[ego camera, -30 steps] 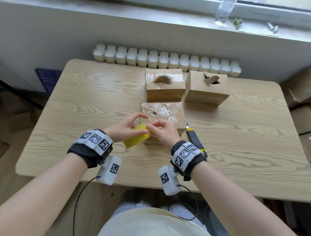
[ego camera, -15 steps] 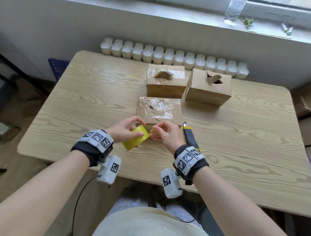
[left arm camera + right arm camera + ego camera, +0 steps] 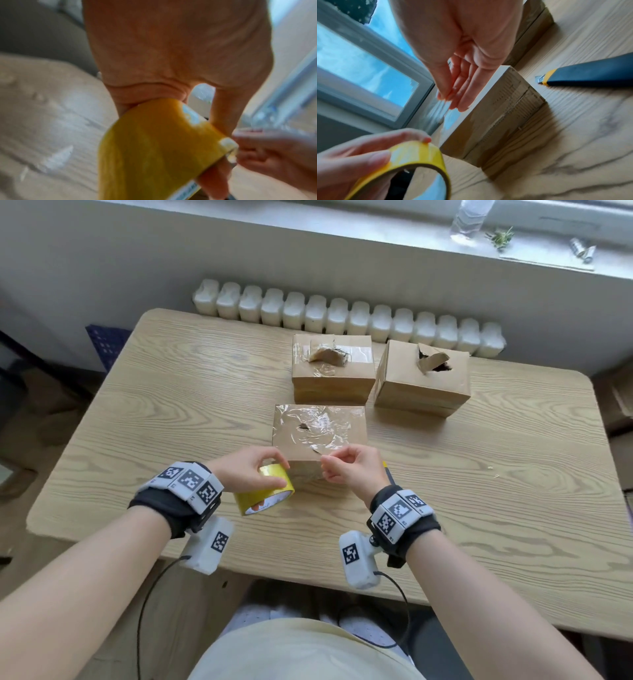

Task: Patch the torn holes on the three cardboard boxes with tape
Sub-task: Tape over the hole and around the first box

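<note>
Three cardboard boxes stand on the wooden table (image 3: 164, 412). The near box (image 3: 342, 436) has crinkled clear tape over its top and a small dark hole. The back left box (image 3: 332, 371) is partly taped, with a torn flap sticking up. The back right box (image 3: 423, 381) has an open torn hole. My left hand (image 3: 250, 470) grips a yellow tape roll (image 3: 265, 496) just in front of the near box. My right hand (image 3: 329, 465) pinches the clear free end of the tape (image 3: 445, 102), drawn a short way from the roll (image 3: 419, 155).
A dark utility knife with a yellow collar (image 3: 590, 71) lies on the table right of the near box, its blade out. A row of white bottles (image 3: 342, 318) lines the table's back edge. Cardboard boxes (image 3: 621, 395) stand beyond the right edge.
My hands have drawn apart: the right hand moved right from the roll with the tape end, and the left hand moved the roll down and left, tilting it.
</note>
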`<act>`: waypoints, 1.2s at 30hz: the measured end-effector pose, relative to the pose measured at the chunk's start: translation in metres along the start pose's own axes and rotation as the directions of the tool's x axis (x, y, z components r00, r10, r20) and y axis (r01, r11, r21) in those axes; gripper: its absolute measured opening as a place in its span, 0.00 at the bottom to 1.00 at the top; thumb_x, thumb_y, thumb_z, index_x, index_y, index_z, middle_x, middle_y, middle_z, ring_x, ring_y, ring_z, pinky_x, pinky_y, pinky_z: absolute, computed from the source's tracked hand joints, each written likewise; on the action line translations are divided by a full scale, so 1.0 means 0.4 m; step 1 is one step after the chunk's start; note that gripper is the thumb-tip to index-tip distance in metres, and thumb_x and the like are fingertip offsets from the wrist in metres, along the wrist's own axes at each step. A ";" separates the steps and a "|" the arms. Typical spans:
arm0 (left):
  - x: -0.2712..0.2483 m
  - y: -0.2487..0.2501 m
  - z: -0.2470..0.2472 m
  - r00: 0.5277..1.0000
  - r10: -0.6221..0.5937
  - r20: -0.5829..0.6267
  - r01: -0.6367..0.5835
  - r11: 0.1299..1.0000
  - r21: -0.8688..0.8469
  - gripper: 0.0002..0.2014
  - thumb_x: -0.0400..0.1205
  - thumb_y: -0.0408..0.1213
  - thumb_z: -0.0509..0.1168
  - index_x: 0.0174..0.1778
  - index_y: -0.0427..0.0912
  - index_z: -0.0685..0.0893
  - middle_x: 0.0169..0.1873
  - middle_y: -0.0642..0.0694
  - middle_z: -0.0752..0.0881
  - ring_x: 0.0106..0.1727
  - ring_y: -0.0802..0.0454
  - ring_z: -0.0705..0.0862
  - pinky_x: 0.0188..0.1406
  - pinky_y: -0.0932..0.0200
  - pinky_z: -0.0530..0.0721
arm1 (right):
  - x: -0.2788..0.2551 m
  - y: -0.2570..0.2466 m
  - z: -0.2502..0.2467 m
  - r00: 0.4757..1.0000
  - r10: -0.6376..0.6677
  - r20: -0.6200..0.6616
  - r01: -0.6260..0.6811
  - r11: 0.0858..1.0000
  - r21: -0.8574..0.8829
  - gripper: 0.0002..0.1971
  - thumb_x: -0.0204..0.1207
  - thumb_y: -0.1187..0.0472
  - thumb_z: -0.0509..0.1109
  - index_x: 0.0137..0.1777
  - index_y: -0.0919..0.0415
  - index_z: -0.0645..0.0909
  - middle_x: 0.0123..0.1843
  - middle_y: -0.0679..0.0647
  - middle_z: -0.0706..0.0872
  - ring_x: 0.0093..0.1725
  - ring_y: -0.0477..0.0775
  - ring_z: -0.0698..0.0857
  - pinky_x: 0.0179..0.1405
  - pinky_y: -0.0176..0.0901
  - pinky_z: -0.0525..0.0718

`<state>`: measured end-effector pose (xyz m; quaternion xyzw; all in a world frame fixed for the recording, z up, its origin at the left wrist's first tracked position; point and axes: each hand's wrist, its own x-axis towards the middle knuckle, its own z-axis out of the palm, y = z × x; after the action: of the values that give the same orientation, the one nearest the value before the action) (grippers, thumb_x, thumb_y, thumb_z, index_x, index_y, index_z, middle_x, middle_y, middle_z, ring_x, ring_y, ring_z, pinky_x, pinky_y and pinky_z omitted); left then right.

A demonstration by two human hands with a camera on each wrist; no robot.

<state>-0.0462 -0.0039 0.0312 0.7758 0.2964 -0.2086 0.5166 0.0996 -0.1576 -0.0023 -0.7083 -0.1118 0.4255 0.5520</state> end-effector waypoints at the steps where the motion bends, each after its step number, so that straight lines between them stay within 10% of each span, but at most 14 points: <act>1: 0.006 -0.004 -0.007 0.999 -0.040 0.012 0.040 0.999 0.027 0.13 0.80 0.38 0.69 0.59 0.45 0.78 0.38 0.42 0.84 0.27 0.48 0.86 0.22 0.59 0.84 | 0.000 0.000 -0.004 1.000 0.010 0.004 -0.010 1.000 0.001 0.07 0.72 0.71 0.75 0.35 0.65 0.81 0.32 0.60 0.86 0.27 0.49 0.86 0.33 0.40 0.89; 11: 0.083 -0.037 -0.072 0.976 -0.078 -0.205 0.120 0.972 0.202 0.12 0.70 0.54 0.76 0.40 0.50 0.87 0.39 0.40 0.88 0.24 0.46 0.83 0.19 0.57 0.84 | 0.031 -0.010 0.001 0.994 0.091 -0.065 -0.087 0.994 0.069 0.06 0.73 0.70 0.74 0.36 0.67 0.81 0.33 0.61 0.85 0.28 0.48 0.86 0.33 0.37 0.89; 18: 0.101 -0.010 -0.102 0.965 0.070 -0.254 -0.001 0.965 0.262 0.08 0.74 0.53 0.72 0.38 0.54 0.84 0.43 0.52 0.86 0.52 0.54 0.81 0.47 0.58 0.74 | 0.065 -0.028 -0.018 0.987 0.111 -0.115 -0.112 0.994 -0.001 0.07 0.73 0.67 0.75 0.36 0.66 0.82 0.34 0.61 0.87 0.28 0.51 0.86 0.36 0.44 0.90; 26: 0.144 0.072 -0.088 0.945 -0.027 -0.327 0.240 0.736 0.633 0.20 0.74 0.64 0.66 0.45 0.51 0.85 0.43 0.50 0.84 0.50 0.47 0.82 0.44 0.55 0.73 | 0.103 -0.011 -0.019 0.969 0.087 -0.233 -0.141 0.963 -0.229 0.12 0.72 0.62 0.77 0.27 0.60 0.84 0.30 0.60 0.89 0.35 0.57 0.90 0.45 0.58 0.90; 31: 0.176 0.105 -0.077 0.949 -0.043 -0.313 0.260 0.667 0.698 0.18 0.74 0.61 0.69 0.41 0.48 0.84 0.38 0.50 0.84 0.46 0.48 0.83 0.42 0.54 0.74 | 0.107 -0.007 -0.011 0.964 -0.079 -0.253 -0.102 0.769 -0.630 0.09 0.74 0.53 0.72 0.36 0.56 0.86 0.37 0.50 0.89 0.42 0.51 0.87 0.44 0.43 0.84; 36: 0.196 0.116 -0.066 0.942 -0.046 -0.334 0.283 0.645 0.710 0.18 0.71 0.59 0.72 0.37 0.47 0.82 0.36 0.49 0.84 0.46 0.47 0.84 0.43 0.54 0.76 | 0.095 -0.027 0.013 0.958 -0.237 -0.162 -0.023 0.498 -0.867 0.09 0.79 0.57 0.63 0.50 0.63 0.78 0.46 0.61 0.86 0.48 0.64 0.84 0.44 0.50 0.81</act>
<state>0.0434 0.0263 0.0234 0.9099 0.3252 -0.2442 0.0815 0.1223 -0.1262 -0.0112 -0.9291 -0.2791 0.1813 0.1615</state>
